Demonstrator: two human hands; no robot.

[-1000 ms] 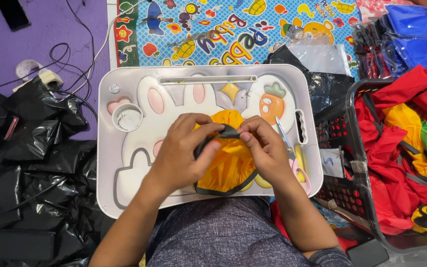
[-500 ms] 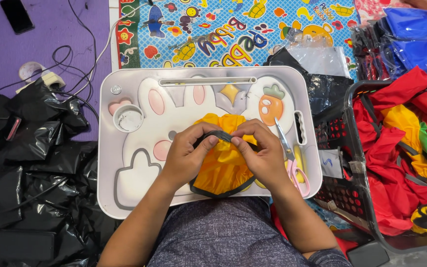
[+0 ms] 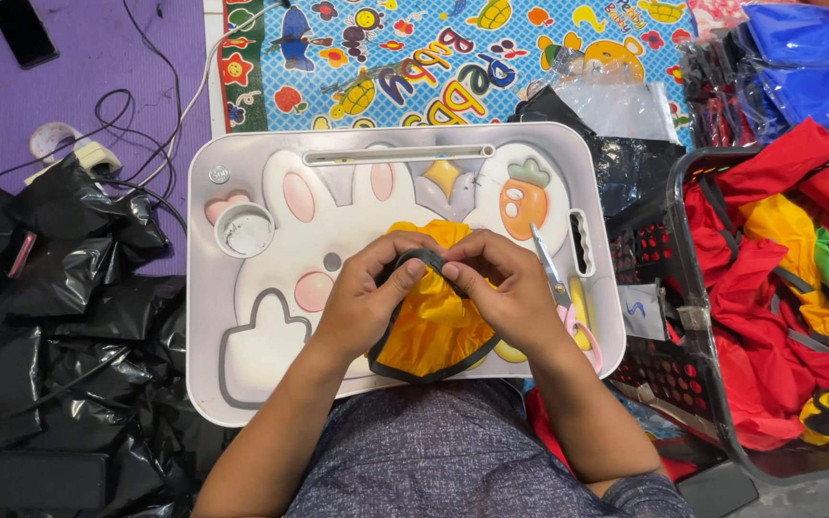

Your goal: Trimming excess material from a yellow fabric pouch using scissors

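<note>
A crumpled yellow fabric piece (image 3: 434, 321) with a dark grey trim lies on a white lap tray (image 3: 242, 384) printed with a rabbit and a carrot. My left hand (image 3: 367, 297) and my right hand (image 3: 506, 288) both pinch the grey trim at the fabric's top edge, fingertips nearly meeting. A pair of scissors (image 3: 560, 293) with pink and yellow handles rests on the tray just right of my right hand.
Black plastic bags (image 3: 59, 317) pile up at the left. A dark basket (image 3: 712, 384) at the right holds red, yellow and green fabric. A colourful play mat (image 3: 414, 58), cables, a phone (image 3: 23, 31) and blue packets (image 3: 808, 58) lie beyond the tray.
My hands have drawn closer together on the grey trim and bunched the yellow fabric smaller. The head view has shifted slightly.
</note>
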